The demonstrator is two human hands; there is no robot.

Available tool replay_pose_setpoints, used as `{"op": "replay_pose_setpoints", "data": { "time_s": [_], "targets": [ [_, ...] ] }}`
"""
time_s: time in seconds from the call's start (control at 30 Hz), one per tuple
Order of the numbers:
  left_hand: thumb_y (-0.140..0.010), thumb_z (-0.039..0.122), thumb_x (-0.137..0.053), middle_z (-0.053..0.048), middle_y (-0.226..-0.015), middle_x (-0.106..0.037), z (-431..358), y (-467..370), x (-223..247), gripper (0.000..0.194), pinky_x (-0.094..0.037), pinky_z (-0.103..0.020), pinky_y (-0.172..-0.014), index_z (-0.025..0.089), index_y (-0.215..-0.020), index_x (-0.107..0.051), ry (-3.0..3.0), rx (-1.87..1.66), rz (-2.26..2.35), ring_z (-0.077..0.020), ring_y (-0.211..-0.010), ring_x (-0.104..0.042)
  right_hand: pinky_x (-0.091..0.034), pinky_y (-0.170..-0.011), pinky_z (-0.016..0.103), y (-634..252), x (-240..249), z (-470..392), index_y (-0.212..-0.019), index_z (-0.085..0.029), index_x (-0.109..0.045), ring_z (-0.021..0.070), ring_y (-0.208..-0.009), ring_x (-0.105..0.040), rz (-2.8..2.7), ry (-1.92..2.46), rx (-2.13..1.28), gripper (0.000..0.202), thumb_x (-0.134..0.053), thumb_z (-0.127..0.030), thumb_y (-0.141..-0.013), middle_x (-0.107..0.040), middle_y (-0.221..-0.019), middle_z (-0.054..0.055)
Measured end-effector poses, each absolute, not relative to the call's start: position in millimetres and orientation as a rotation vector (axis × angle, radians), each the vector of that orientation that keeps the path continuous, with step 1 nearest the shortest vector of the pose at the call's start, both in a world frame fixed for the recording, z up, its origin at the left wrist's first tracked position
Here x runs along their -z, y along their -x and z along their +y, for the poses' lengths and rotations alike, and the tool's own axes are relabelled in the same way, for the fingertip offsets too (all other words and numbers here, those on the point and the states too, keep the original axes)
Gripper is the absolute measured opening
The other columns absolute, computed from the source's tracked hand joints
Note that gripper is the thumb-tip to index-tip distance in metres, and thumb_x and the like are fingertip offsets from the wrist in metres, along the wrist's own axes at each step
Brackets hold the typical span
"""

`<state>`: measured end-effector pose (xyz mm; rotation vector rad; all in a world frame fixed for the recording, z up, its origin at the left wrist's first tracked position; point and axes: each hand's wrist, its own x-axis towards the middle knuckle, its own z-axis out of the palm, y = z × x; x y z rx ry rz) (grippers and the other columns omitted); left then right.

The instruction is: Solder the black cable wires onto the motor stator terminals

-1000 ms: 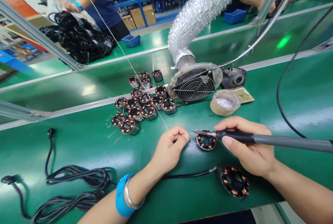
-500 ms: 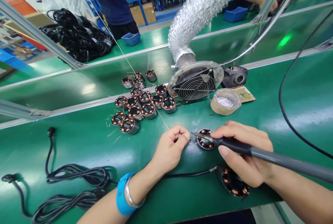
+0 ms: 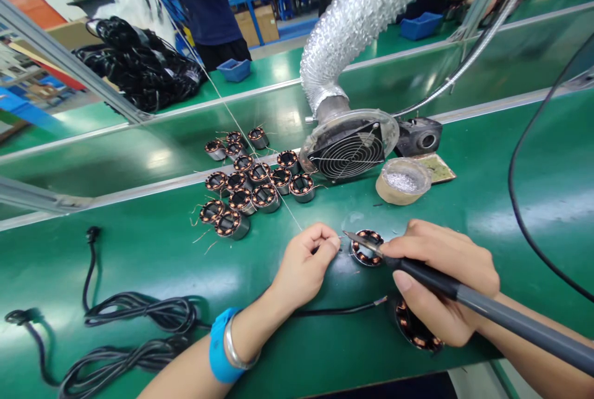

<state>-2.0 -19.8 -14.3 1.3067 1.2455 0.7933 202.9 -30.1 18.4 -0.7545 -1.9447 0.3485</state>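
Observation:
My left hand (image 3: 310, 257) is closed in a pinch on a thin strand of solder wire (image 3: 288, 207), which slants down from the upper left; a short end pokes past the fingertips. In my right hand (image 3: 450, 281) is a soldering iron (image 3: 417, 276) with a dark grip. Its tip lies just right of the left fingertips, above the left rim of a copper-wound stator (image 3: 353, 253). Beneath the right hand, a second stator (image 3: 420, 332) is partly covered. A black cable (image 3: 343, 311) runs under my left wrist, its stripped end beside that second stator.
Several stators (image 3: 265, 199) with loose wire ends stand left of a fume extractor fan (image 3: 348, 154) on a silver duct (image 3: 343, 34). A round tub (image 3: 400, 196) holds silvery bits. Coiled black cables (image 3: 139, 312) lie at left. Co-workers stand beyond the divider.
My right hand and the soldering iron have drawn slightly right, and the tip has come away from the left fingertips. My left hand stays nearly still. Another person appears in the background.

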Motion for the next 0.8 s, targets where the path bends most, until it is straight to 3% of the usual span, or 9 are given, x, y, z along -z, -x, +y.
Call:
{"op": "replay_pose_setpoints", "data": {
  "time_s": [0.47, 0.8],
  "targets": [
    [-0.084, 0.036, -0.056, 0.004, -0.062, -0.045, -19.7, 1.2, 12.2, 0.021, -0.030, -0.023, -0.057, 0.017, -0.074, -0.056, -1.292, -0.796, 1.232, -0.0104, -0.059, -0.038, -0.033, -0.047, 0.028, -199.8, -14.7, -29.3, -0.096, -0.017, -0.063, 0.0135, -0.048, -0.044, -1.951, 0.718, -0.353, 0.021, -0.052, -0.011, -0.079, -0.055, -0.061, 0.001],
    [-0.084, 0.036, -0.056, 0.004, -0.062, -0.047, -18.5, 1.7, 13.3, 0.021, -0.031, -0.023, -0.057, 0.017, -0.073, -0.057, -1.306, -0.794, 1.242, -0.0105, -0.059, -0.039, -0.039, -0.048, 0.030, -204.0, -16.9, -31.9, -0.099, -0.019, -0.065, 0.0143, -0.052, -0.047, -1.906, 0.758, -0.351, 0.025, -0.053, -0.011, -0.079, -0.059, -0.065, 0.001]
  ]
}}
